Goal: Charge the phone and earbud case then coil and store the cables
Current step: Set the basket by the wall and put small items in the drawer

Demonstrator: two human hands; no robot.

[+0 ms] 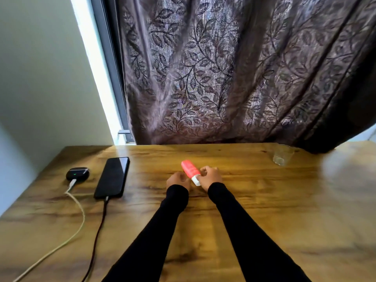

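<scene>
Between the two hands, at the middle of the table (254, 200), lies a red tube (189, 169) with a white cap (196, 180). The right hand (210, 177) curls its fingers narrowly around the cap end. The left hand (178, 180) is closed beside the tube; whether it really grips it, I cannot tell. The tube's long axis runs from the cap, near the person, up and slightly left toward the curtain (234, 74).

Further left, well apart from the hands, the phone (112, 177) lies flat, its long side pointing away from the person, with a dark cable (99, 226) plugged into its near end. Beside it sits the earbud case (77, 174), showing a small green light, with a pale cable (79, 214) attached. Both seem to be charging.

As a risk, a sleeve moving left could catch a cable and pull its plug out. The glass (282, 154) at the far right could also tip if it is bumped.
</scene>
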